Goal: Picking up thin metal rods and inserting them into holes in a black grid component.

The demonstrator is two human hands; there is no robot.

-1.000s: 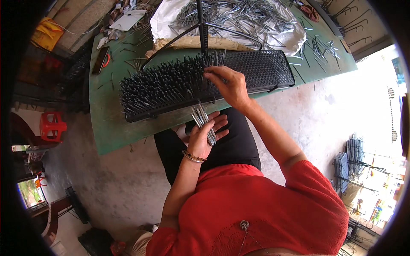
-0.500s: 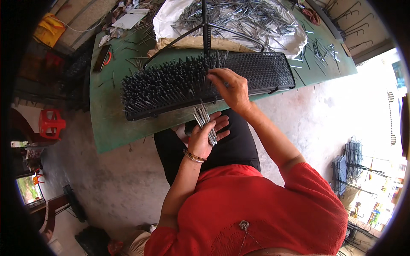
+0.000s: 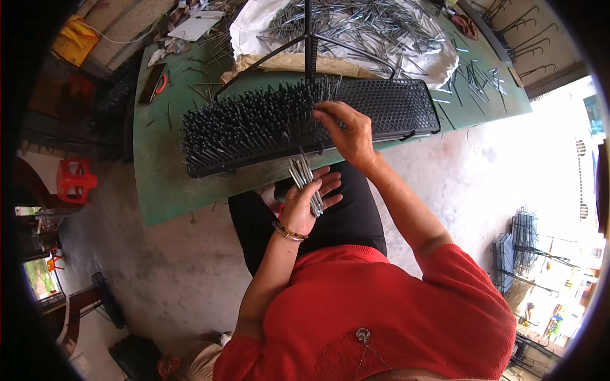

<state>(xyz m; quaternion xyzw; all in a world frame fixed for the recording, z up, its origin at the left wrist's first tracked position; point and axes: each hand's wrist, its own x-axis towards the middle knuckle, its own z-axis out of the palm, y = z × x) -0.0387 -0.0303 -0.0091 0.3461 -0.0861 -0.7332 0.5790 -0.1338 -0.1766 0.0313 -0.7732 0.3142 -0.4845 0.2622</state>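
A long black perforated tray point(image 3: 406, 108) lies on the green table point(image 3: 165, 190), its left half packed with upright metal pins point(image 3: 254, 124). My right hand point(image 3: 346, 133) rests over the tray's middle, fingertips pinched at the edge of the standing pins; I cannot see if a pin is between them. My left hand point(image 3: 305, 200) is just below the table's near edge, palm up, holding a small bundle of metal pins point(image 3: 305, 181).
A heap of loose pins point(image 3: 362, 32) lies on a white sheet point(image 3: 445, 63) behind the tray, with a black stand's legs point(image 3: 309, 44) over it. More pins scatter at the table's right end point(image 3: 473, 79). A red stool point(image 3: 75, 181) stands on the concrete floor at left.
My right hand has shifted slightly left and up along the tray toward the standing pins. My left hand with its bundle has barely moved.
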